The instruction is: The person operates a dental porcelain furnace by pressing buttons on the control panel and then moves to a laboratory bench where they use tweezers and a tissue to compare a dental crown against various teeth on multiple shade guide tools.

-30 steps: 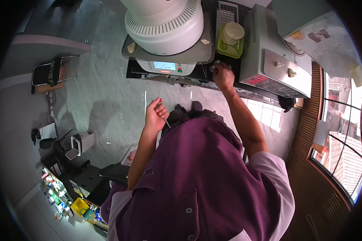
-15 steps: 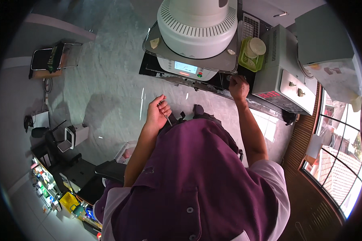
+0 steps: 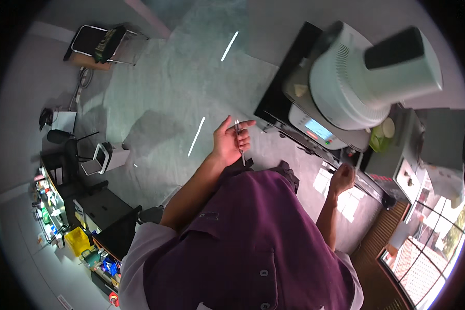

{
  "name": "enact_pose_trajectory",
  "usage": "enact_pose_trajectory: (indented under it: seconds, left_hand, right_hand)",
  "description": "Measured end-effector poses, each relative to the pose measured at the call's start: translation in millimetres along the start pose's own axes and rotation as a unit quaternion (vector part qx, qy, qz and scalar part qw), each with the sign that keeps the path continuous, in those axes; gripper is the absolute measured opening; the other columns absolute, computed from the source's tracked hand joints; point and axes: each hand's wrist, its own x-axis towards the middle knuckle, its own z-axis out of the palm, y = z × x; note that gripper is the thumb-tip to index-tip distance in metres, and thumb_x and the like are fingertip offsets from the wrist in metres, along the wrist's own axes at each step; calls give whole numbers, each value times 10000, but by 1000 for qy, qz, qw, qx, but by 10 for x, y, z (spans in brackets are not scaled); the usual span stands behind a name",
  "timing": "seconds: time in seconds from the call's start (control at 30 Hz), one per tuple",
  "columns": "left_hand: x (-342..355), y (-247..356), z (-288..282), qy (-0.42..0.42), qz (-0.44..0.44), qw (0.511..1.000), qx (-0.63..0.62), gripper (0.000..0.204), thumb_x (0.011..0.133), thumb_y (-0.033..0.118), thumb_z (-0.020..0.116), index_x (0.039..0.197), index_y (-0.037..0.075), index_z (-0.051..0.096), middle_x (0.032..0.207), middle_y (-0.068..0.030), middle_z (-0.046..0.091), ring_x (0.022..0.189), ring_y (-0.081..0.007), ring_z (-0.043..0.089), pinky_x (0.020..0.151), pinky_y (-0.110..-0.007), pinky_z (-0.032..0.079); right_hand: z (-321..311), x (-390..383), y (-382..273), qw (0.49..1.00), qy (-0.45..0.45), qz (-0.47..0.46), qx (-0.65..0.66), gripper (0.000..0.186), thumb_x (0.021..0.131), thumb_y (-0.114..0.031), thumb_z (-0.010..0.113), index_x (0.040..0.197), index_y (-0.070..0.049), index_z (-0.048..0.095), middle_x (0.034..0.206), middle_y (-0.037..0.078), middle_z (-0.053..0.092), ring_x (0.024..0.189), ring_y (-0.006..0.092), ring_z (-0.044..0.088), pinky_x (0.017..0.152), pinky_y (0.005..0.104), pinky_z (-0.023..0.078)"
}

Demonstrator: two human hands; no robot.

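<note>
My left hand grips a slim metal tool with its index finger stuck out, beside the front of a white machine with a cylindrical top and lit screen. My right hand has curled fingers at the front edge of the black bench, around something too small to name; a thin pale object shows at the fingertips. A green tray with cream round discs sits above that hand, beside a grey boxy machine. A beige piece rests on the white machine's platform.
A folding chair stands at the upper left. A black office chair and a cluttered desk are at the lower left. A gridded window and wooden slats are on the right.
The view has swung, shifting the machines rightward and tilting them. My left hand has its index finger more extended. My right hand has drawn a little back from beside the screen.
</note>
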Motion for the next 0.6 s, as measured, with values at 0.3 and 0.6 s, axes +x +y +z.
enact_pose_trajectory:
  seconds: [0.3,0.6]
  left_hand:
    - [-261,1080,-493,-65,74,995,32,509,1062,383,430,1339,-24,558,733,24,417,649,-106,385,623,-263,359]
    - [-613,2212,-1273,176,362,765,503,275,1020,230,614,1195,30,684,1008,-80,714,889,-127,652,780,-295,525]
  right_hand:
    - [650,-983,-3178,744,-578,32,334,257,963,-197,667,1098,20,696,853,39,684,769,135,632,730,318,527]
    - [1580,-1334,-5094,488,-826,-9,281,278,1063,-279,493,899,-67,565,783,-37,494,683,70,421,601,270,354]
